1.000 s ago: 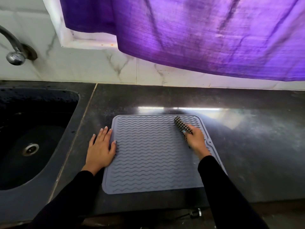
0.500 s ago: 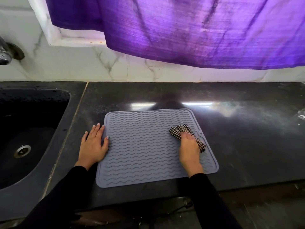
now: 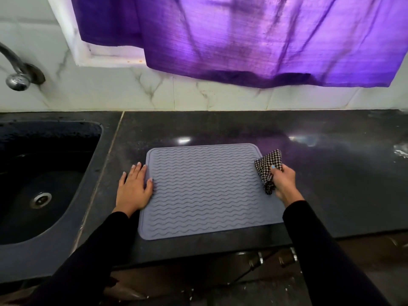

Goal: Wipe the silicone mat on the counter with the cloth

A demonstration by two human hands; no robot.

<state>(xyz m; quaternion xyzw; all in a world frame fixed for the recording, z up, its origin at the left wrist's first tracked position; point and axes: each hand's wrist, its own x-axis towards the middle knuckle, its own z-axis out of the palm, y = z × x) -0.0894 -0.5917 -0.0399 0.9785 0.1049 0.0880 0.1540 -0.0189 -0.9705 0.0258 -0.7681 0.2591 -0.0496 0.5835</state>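
Note:
A grey silicone mat [image 3: 205, 191] with wavy ridges lies flat on the dark counter [image 3: 331, 173]. My left hand [image 3: 133, 191] rests flat on the counter at the mat's left edge, with fingers straight and the thumb touching the mat. My right hand [image 3: 284, 184] grips a bunched black-and-white checked cloth [image 3: 268, 167] at the mat's right edge. The cloth sticks up from my fingers over the mat's far right corner. My right forearm hides the mat's near right corner.
A dark sink [image 3: 44, 180] with a metal drain sits to the left, under a chrome tap [image 3: 15, 74]. A purple curtain [image 3: 242, 40] hangs over the tiled back wall. The counter's front edge runs just below the mat.
My right hand has moved with the cloth from the mat's surface out to its right edge and lifted the cloth. The left hand has stayed at the left edge.

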